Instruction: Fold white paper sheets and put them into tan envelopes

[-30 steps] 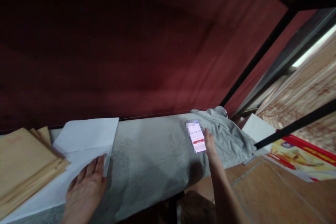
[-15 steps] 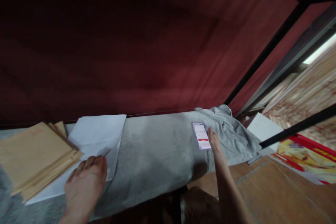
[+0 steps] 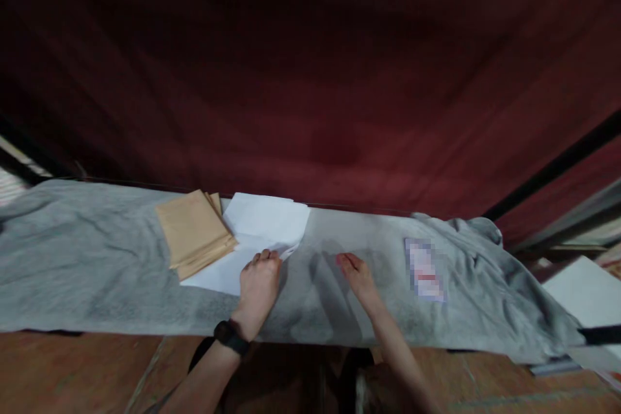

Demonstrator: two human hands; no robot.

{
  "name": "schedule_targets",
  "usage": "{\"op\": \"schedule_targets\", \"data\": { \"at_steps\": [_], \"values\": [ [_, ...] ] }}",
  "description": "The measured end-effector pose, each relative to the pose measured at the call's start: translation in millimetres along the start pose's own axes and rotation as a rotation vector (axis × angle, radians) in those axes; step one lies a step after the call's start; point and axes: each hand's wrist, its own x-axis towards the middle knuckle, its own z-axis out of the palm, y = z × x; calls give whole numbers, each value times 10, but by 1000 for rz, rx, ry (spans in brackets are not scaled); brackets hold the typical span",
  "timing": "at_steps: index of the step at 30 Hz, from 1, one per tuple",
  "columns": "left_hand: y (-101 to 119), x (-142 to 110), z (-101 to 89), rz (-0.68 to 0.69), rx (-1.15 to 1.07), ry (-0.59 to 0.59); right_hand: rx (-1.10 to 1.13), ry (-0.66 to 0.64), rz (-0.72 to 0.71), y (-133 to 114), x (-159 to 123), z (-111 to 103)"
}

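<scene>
My hands are apart: left hand (image 3: 262,277) pinched on white sheets (image 3: 266,217) towards 12 o'clock; right hand (image 3: 359,277), finger closure unclear, over the grey-draped bench (image 3: 97,252). Brown paper stack (image 3: 191,226), left hand's 10 o'clock; blurred phone (image 3: 423,272), right hand's 3 o'clock.

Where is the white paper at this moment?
In the head view, the white paper lies left of centre on the grey cloth, partly under the brown paper stack, with the left hand at its right side.
</scene>
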Motion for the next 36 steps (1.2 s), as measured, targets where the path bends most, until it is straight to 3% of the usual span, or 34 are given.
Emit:
{"op": "schedule_targets", "data": {
  "at_steps": [5,9,14,19,22,24,27,31,33,36],
  "values": [
    [-46,-18,45,-49,-153,-186,130,-129,66,-152,-20,584],
    [-102,-50,38,-29,-224,-234,120,-127,63,-300,19,946],
    [-134,-122,165,91,-240,-150,-19,19,-89,-422,28,1196],
    [6,-219,274,169,-147,32,-94,106,-176,-475,-1,1274],
    [123,-305,266,263,-149,175,-75,158,-176,-516,81,1136],
    [205,-371,262,368,-208,211,-16,242,-134,-526,184,929],
    [342,-466,308,513,-327,188,102,267,-17,-469,327,487],
    [522,-542,454,710,-382,122,183,397,88,-264,337,-156],
    [575,-534,522,728,-369,94,178,406,143,-156,257,-426],
    [580,-447,582,642,-332,58,179,323,260,-45,103,-713]
  ]
}}
